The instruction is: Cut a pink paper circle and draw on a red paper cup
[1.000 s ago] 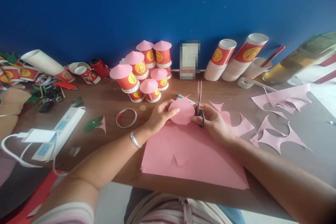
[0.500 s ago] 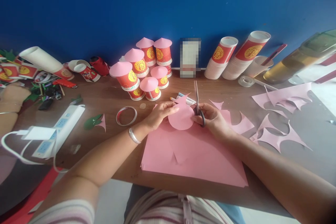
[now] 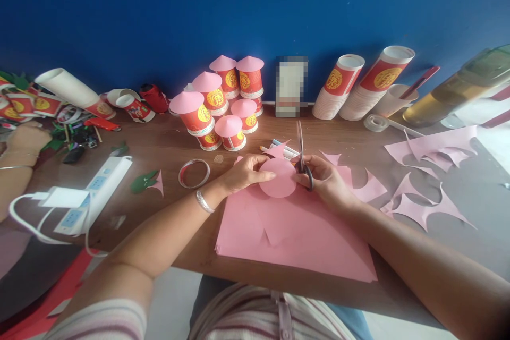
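Note:
My left hand pinches the left edge of a pink paper disc, its thumb lying on top. In my right hand is a pair of scissors, blades pointing up and away from me, and the fingers of that hand are close to the disc's right edge. Whether they touch the paper is hard to tell. Below both hands lies a stack of pink paper sheets. A pointed pink offcut and several markers are just beyond the disc.
Paper cups with pink cone tops stand at the back, near leaning cup stacks. Pink scraps lie at right. A tape ring, a green cutout and a power strip are at left, near another person's hand.
My left thumb has shifted a little on the disc. The other person's hand at far left has moved slightly. The whole view has swung a little; the scissors remain in my right hand.

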The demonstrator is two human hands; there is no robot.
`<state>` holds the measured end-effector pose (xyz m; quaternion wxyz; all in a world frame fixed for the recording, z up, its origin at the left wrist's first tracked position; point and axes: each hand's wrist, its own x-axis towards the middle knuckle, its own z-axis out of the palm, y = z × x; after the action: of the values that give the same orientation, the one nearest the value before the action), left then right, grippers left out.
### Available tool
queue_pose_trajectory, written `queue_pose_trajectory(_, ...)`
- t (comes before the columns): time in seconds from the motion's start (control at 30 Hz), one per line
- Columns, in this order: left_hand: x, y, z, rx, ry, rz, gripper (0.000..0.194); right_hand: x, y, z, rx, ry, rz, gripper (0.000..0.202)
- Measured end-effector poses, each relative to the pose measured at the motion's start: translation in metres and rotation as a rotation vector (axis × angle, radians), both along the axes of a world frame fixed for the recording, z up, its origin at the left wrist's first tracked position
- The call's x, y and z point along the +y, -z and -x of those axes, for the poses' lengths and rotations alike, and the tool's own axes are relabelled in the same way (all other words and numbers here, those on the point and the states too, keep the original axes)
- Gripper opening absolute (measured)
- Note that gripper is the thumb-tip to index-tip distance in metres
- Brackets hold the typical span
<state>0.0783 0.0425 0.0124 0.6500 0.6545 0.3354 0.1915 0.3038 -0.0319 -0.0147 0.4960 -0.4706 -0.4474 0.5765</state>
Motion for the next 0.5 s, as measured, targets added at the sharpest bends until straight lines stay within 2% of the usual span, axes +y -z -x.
queue_pose_trajectory(0.37,0.0006,-0.0095,-0.0009,-0.011,0.067,0.036,0.036,0.001,0.0032,-0.0002,0.004,0.023,-0.025,0.047)
queue_pose_trajectory(0.5,0.0007,-0.0076,-0.0008,-0.015,0.057,0.053,0.036,0.0007,0.001,0.0007,-0.003,0.023,-0.029,0.047)
